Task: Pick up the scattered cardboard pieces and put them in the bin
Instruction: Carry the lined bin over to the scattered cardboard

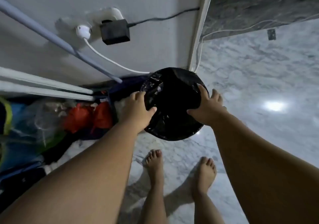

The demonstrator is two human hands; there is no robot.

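A round bin point(172, 85) lined with a shiny black plastic bag stands on the marble floor at the foot of a white wall. My left hand point(138, 108) grips the bin's left rim, thumb over the edge and fingers spread along the bag. My right hand point(206, 105) holds the right rim in the same way. The inside of the bin is dark and I cannot see what lies in it. No cardboard pieces show in this view.
A black power adapter point(114, 32) and a white plug point(84, 31) sit in wall sockets above the bin, with cables trailing down. Bags and orange and blue clutter point(79, 116) pile up at the left. My bare feet point(179, 168) stand on the pale marble floor point(259, 85).
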